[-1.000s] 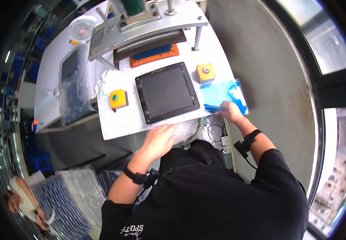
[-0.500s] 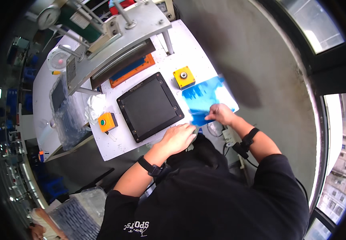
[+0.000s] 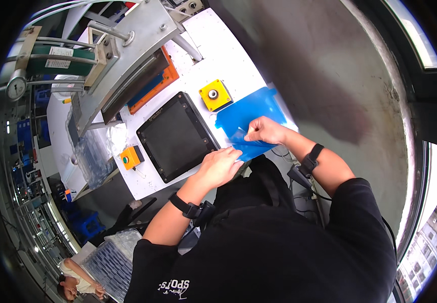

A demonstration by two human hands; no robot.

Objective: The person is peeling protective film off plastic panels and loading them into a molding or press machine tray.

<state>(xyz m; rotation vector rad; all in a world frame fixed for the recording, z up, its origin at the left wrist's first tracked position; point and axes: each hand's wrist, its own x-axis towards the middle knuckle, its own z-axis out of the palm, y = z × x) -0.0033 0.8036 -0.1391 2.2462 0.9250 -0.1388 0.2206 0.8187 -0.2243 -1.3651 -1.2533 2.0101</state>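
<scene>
My right hand (image 3: pixel 264 131) pinches a thin blue plastic sheet (image 3: pixel 251 115) lying at the right edge of the white work table (image 3: pixel 228 60). My left hand (image 3: pixel 221 166) rests at the table's near edge and touches the lower corner of the same blue sheet. A dark square tray (image 3: pixel 175 136) sits just left of both hands. A yellow box with a button (image 3: pixel 215 95) stands behind the blue sheet.
An orange button box (image 3: pixel 131 157) sits left of the dark tray. A metal press machine (image 3: pixel 122 65) with an orange plate (image 3: pixel 165 83) fills the table's far side. Clear plastic bags (image 3: pixel 89 156) lie at the left. Another person (image 3: pixel 77 283) is at the lower left.
My left hand has moved right from the front of the dark tray to the blue sheet. My right hand has lifted the sheet's near edge. The view has swung left.
</scene>
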